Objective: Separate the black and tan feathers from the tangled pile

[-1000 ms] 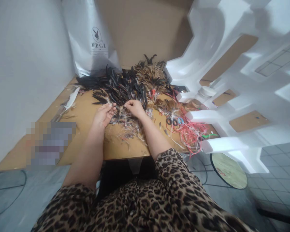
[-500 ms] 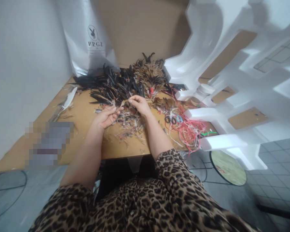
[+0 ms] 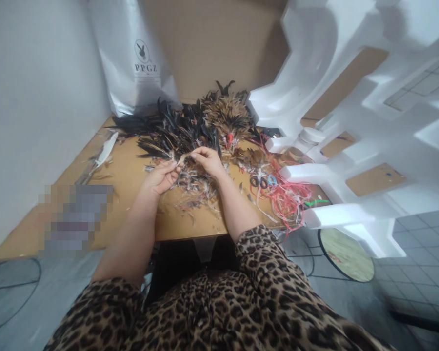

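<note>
On the board (image 3: 131,170), two hands' fingers (image 3: 175,167) on one feather (image 3: 186,157).

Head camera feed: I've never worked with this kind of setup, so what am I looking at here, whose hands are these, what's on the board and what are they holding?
There is no machine here. A person wears one camera on the head, looking forward and down, so the arms entering from below are their own. The left hand and right hand meet over a brown board and pinch a small feather between their fingertips. Behind them lies a pile of dark and brown feathers. To the right are loose red strings, small scissors and white foam packing. A silver bag stands at the back, and a single white feather lies to the left. The leopard-print cloth is the person's clothing.
</note>
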The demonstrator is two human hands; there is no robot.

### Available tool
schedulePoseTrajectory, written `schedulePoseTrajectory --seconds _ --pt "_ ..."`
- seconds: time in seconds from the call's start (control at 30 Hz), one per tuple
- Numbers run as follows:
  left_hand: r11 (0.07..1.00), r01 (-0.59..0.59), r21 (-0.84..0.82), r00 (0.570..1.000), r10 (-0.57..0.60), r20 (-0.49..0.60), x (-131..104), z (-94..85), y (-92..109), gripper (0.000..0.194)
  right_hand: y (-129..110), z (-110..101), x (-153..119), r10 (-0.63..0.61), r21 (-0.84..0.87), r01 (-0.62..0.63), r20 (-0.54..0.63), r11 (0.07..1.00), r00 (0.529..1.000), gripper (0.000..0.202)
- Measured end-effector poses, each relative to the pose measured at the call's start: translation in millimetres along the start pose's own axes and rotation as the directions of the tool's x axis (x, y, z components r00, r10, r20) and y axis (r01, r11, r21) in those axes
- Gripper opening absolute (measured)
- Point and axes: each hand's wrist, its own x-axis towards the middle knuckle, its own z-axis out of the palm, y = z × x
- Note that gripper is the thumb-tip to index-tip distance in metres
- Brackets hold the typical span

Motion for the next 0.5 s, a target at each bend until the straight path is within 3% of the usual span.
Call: schedulePoseTrajectory --seconds 0.17,0.3,0.4,0.5 --pt "0.994 0.086 -0.07 0.996 -0.086 -0.009 -1.9 -2.9 1.7 0.018 -1.6 -0.8 0.8 -0.058 -0.03 0.058 -0.017 0.998 0.998 0.029" --pt "0.991 0.095 -0.092 0.995 -0.092 0.035 -0.8 -4.8 1.0 0.016 -1.4 -0.5 1.3 -0.074 -0.032 0.074 -0.012 0.997 0.997 0.028" --pt "0.999 0.014 -0.035 0.999 -0.013 0.042 3.2 -6.1 -1.3 0.012 -2.4 1.6 0.8 -0.042 -0.014 0.041 -0.04 0.999 0.998 0.03" --pt "0.981 -0.165 0.102 0.986 0.167 -0.01 7.4 -6.1 -4.6 0.005 -5.5 4.8 -1.3 0.021 0.028 -0.017 -0.135 0.999 0.991 0.033"
